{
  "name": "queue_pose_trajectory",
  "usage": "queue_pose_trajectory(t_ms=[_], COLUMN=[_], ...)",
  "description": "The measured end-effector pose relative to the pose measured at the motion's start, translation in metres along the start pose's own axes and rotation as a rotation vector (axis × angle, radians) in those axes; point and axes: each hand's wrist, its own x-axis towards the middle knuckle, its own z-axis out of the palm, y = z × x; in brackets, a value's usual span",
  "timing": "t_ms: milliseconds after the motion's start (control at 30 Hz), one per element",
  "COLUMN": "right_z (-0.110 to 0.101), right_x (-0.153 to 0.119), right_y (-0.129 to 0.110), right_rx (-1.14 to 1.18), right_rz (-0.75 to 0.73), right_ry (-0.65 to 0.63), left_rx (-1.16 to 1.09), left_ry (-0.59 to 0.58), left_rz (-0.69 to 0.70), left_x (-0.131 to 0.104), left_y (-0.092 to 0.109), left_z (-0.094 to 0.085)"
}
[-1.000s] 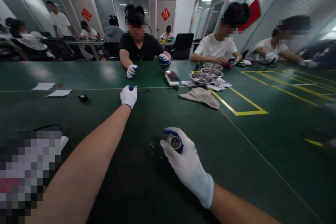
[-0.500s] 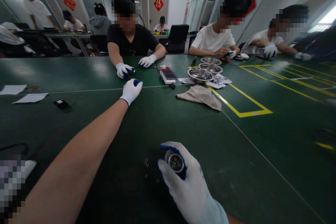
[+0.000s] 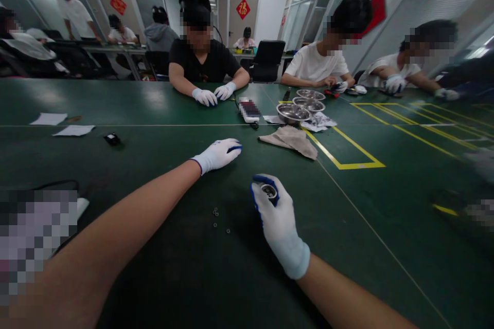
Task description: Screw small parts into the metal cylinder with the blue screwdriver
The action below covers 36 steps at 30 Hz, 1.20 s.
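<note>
My right hand (image 3: 283, 221), in a white glove with blue palm coating, is wrapped around a short round metal cylinder (image 3: 269, 192). The cylinder's open end faces up, with a hollow inside and small details too fine to name. My left hand (image 3: 219, 156), gloved the same way, is low over the table, left of the cylinder and a little farther off. Its fingers are bent and drawn together; anything between them is hidden. Several small metal rings, perhaps nuts (image 3: 215, 212), lie on the table between my forearms.
Across the green table (image 3: 173, 277) sits a person in black (image 3: 204, 67) with gloved hands together. A beige cloth (image 3: 289, 141), metal bowls (image 3: 294, 112) and a blurred-out device (image 3: 249, 109) lie ahead. Papers (image 3: 73, 130) and a small black object (image 3: 112, 139) are left. More people sit right.
My left hand has drawn back from near the other person's hands, toward the right. My right hand has moved forward with the cylinder. The person opposite has brought their hands together.
</note>
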Motion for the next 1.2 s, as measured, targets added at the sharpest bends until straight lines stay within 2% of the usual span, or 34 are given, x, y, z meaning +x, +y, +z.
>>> queue_pose_trajectory(t_ms=[200, 333, 433, 533, 633, 700, 733, 833, 933, 1000, 1100, 1200], right_z=[0.003, 0.005, 0.005, 0.004, 0.004, 0.004, 0.004, 0.002, 0.001, 0.001, 0.001, 0.001], right_x=[0.018, 0.026, 0.031, 0.036, 0.040, 0.041, 0.041, 0.034, 0.022, 0.014, 0.005, 0.002], right_y=[0.017, 0.025, 0.030, 0.035, 0.039, 0.039, 0.038, 0.030, 0.019, 0.013, 0.008, 0.007], right_rx=[0.053, 0.051, 0.048, 0.030, 0.020, 0.008, -0.004, -0.067, -0.134, -0.151, -0.149, -0.147], right_rz=[-0.105, -0.135, -0.140, -0.178, -0.181, -0.183, -0.199, -0.301, -0.423, -0.472, -0.492, -0.557], right_ry=[0.059, 0.091, 0.087, 0.061, 0.040, 0.015, -0.003, -0.071, -0.180, -0.260, -0.342, -0.315], left_rx=[-0.105, -0.207, -0.308, -0.480, -0.597, -0.535, -0.469, -0.276, -0.161, -0.109, -0.197, -0.348], left_ry=[-0.006, -0.018, -0.025, 0.021, 0.243, 0.380, 0.401, 0.317, 0.189, 0.143, 0.206, 0.310], left_rz=[0.171, 0.184, 0.152, 0.078, -0.064, -0.167, -0.202, -0.242, -0.243, -0.228, -0.169, -0.100], left_x=[-0.076, -0.118, -0.138, -0.149, -0.155, -0.160, -0.162, -0.166, -0.165, -0.164, -0.166, -0.170], left_y=[0.043, 0.072, 0.087, 0.089, 0.078, 0.069, 0.066, 0.064, 0.071, 0.075, 0.081, 0.089], left_z=[-0.001, -0.007, -0.010, -0.011, -0.013, -0.016, -0.018, -0.023, -0.024, -0.023, -0.023, -0.024])
